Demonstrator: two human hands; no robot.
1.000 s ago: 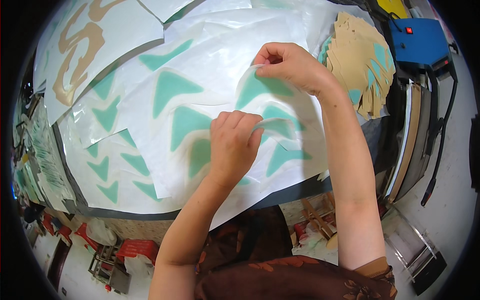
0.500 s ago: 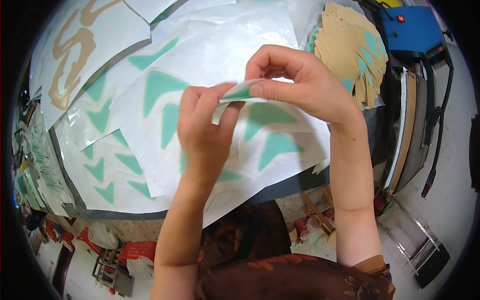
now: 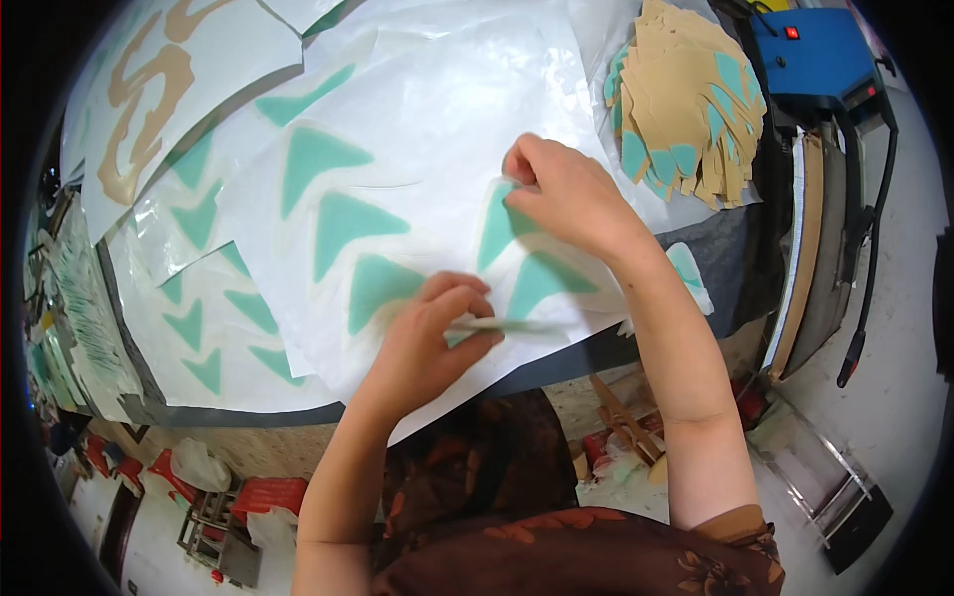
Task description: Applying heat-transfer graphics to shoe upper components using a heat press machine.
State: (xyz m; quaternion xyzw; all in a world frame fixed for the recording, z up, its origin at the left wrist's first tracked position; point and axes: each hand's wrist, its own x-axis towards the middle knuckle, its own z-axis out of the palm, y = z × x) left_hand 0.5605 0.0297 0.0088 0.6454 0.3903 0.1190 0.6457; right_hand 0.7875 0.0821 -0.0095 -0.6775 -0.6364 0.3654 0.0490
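Between the thumb and fingers of my left hand [image 3: 432,333] is a thin pale piece [image 3: 522,326] with some green on it, seen nearly edge-on and blurred. It hovers over the near edge of a white sheet [image 3: 467,129] that carries several green boomerang-shaped pieces. My right hand [image 3: 571,199] is closed, its fingertips at the upper tip of one green piece [image 3: 500,230] on the right of the sheet. Whether that tip is lifted I cannot tell. Just below it lies another green piece [image 3: 549,283], and further ones [image 3: 353,228] run down the sheet's left side.
A fanned pile of tan paper pieces with green patches [image 3: 686,94] lies at the far right. Nearer, a small white-and-green piece [image 3: 688,278] rests by the dark table edge. A blue machine with a long lever [image 3: 810,55] stands beyond. White sheets with brown shapes [image 3: 149,89] overlap far left.
My left hand has come down toward me with the thin piece. My right hand has let go of it and moved slightly right and down, onto a green piece on the sheet.
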